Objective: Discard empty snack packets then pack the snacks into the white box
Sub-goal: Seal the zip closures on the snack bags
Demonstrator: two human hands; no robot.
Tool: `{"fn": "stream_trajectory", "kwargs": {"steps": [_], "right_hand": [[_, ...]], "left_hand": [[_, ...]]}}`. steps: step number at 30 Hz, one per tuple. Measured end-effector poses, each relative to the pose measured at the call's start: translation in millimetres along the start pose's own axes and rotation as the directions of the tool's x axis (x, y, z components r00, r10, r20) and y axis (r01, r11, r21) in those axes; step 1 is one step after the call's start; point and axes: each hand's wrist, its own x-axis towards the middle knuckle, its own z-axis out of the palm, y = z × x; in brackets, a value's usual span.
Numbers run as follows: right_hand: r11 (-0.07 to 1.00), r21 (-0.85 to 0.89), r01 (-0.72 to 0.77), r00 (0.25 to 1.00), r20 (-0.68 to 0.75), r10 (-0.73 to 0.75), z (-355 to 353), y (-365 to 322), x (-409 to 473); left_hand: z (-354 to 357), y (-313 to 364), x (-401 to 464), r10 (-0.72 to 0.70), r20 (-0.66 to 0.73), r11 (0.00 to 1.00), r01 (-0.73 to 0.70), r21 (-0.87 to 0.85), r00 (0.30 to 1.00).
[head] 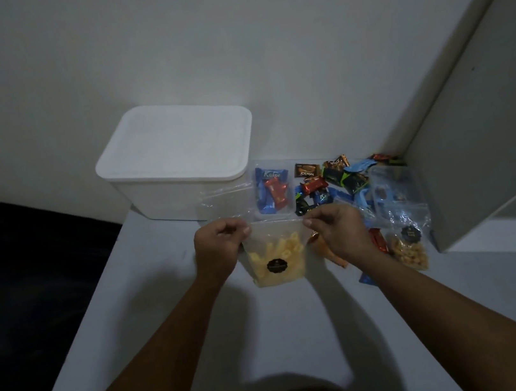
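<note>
Lower centre: bare table point(270, 334) between my forearms, open for passing.
Upper left of centre: the white box point(174, 161), lid on, blocks the table's back.
Right of centre: loose snack packets point(331, 181) and clear bags crowd the corner.
Right edge: a grey panel point(477, 146) walls off that side.
Left: the table edge drops into dark.

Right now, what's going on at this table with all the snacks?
A person is holding a clear pouch of yellow snacks upright over the table, the left hand and right hand each pinching a top corner. The white box behind it has its lid on, so nothing is packed yet. A pile of wrapped candies and a second snack pouch lie to the right.
</note>
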Motion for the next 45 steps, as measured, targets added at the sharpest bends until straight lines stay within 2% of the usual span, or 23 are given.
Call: {"fn": "stream_trajectory", "kwargs": {"steps": [7,12,16,20,24,30,33,39,42,45], "right_hand": [[0.995,-0.100,0.009,0.999,-0.052,-0.014,-2,-12,8],[0.991,-0.130,0.038,0.999,-0.009,-0.039,-9,-17,16],[0.984,-0.167,0.066,0.998,0.022,-0.063,-13,-27,19],[0.986,-0.137,0.097,0.994,0.071,-0.088,-14,-31,19],[0.985,-0.123,0.120,0.986,0.128,-0.105,-12,-33,17],[0.987,-0.116,0.114,0.993,0.030,-0.111,-10,-35,20],[0.991,-0.090,0.100,0.993,0.074,-0.094,-11,-34,20],[0.994,-0.062,0.092,0.986,0.146,-0.082,-7,-36,21],[0.989,-0.125,0.074,0.993,0.103,-0.061,-4,-37,21],[0.989,-0.145,0.025,0.999,0.031,-0.020,-7,-37,21]], "left_hand": [[4,10,3,0.094,-0.038,0.987,-0.088,0.134,0.995],[4,22,11,0.158,0.137,0.955,-0.186,0.231,0.978],[11,35,13,0.231,0.205,0.895,-0.290,0.339,0.951],[14,43,14,0.153,0.142,0.904,-0.197,0.379,0.978],[16,51,16,0.084,0.194,0.902,-0.157,0.403,0.977],[14,55,18,0.018,0.284,0.942,-0.112,0.317,0.959],[14,59,16,0.036,0.286,0.945,-0.126,0.303,0.957],[19,64,13,0.047,0.268,0.894,-0.160,0.418,0.962],[20,65,12,0.047,0.298,0.909,-0.165,0.383,0.953],[14,64,13,0.013,0.280,0.952,-0.098,0.291,0.960]]}}
